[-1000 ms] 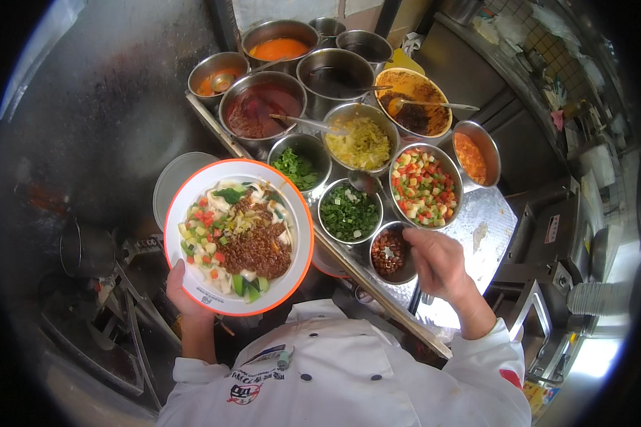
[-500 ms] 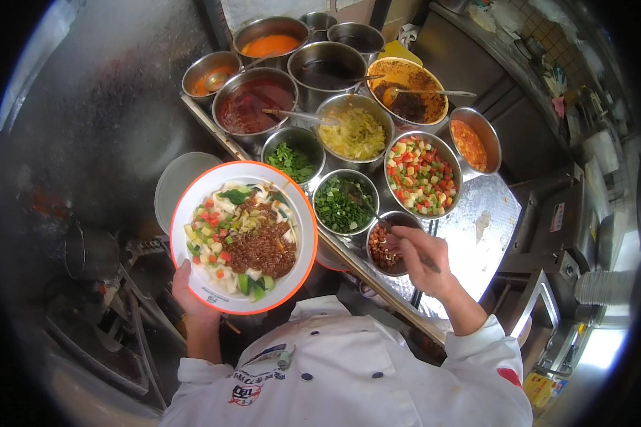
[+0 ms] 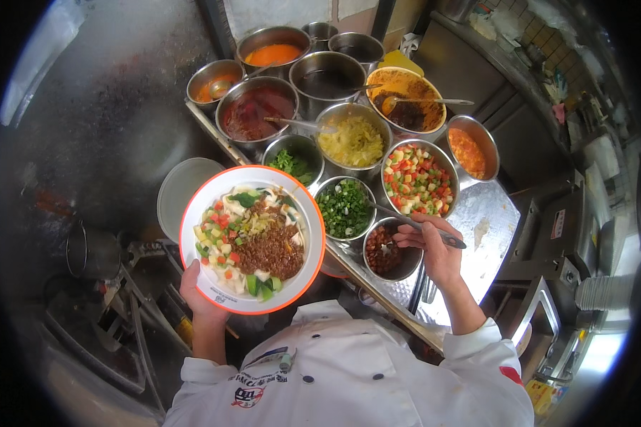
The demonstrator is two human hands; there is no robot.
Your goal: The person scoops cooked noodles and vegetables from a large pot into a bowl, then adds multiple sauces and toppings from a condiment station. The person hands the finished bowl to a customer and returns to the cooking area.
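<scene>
My left hand (image 3: 204, 297) grips the near left rim of a white bowl (image 3: 312, 245) with an orange edge. Inside it are pale noodles, brown minced topping (image 3: 274, 252), diced vegetables and green leaves. My right hand (image 3: 438, 249) is closed round the dark handle of a spoon (image 3: 399, 215). The handle slopes left to the metal container of chopped scallions (image 3: 344, 208); the spoon's head cannot be made out among the greens. Below the handle, close to my right fingers, is a smaller metal container of peanuts (image 3: 383, 257).
Behind stand metal containers of diced vegetables (image 3: 419, 178), yellow-green pickles (image 3: 352, 141), leafy herbs (image 3: 290, 164), red sauce (image 3: 253, 117) and orange soup (image 3: 272, 54). A cream basin (image 3: 434, 122) holds dark paste and a spoon. A round grey lid (image 3: 172, 203) lies left of my bowl.
My right hand has moved slightly right, and the spoon's handle lies flatter, uncovering more of the peanuts. The bowl in my left hand has shifted a little to the right.
</scene>
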